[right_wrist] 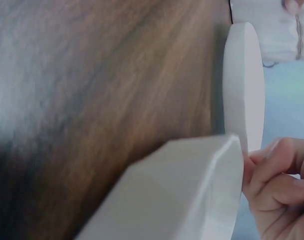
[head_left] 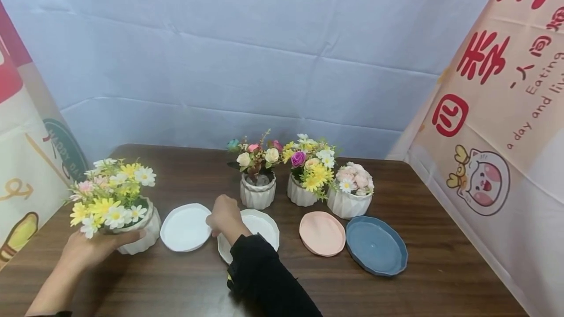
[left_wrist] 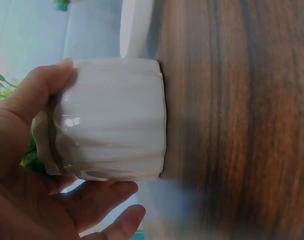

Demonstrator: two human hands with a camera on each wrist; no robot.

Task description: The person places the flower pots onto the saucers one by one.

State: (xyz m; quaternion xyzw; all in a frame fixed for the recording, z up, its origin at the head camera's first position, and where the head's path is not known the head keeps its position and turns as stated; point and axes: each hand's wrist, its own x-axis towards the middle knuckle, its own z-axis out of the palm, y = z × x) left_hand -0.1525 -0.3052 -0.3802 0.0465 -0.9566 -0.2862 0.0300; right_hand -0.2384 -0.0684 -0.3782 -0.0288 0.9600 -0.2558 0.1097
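Observation:
On the left in the head view, my left hand [head_left: 85, 248] grips a white fluted flower pot [head_left: 147, 229] with yellow, white and pink flowers [head_left: 115, 194]. The left wrist view shows the thumb at the pot's rim and the other fingers round its far side, its base close to the tabletop. My right hand [head_left: 225, 216] has curled fingers at the right rim of a round white saucer [head_left: 185, 227], pinching at that edge. Beneath the right wrist lies a second, faceted white saucer [head_left: 264, 226], partly covered by the hand and black sleeve.
Three more white flower pots stand along the back: one with roses [head_left: 257, 195], one with yellow and purple flowers [head_left: 301, 192], one with pale pink blooms [head_left: 350, 203]. A pink saucer [head_left: 322, 234] and a blue saucer [head_left: 376, 246] lie before them on the brown table [head_left: 440, 268].

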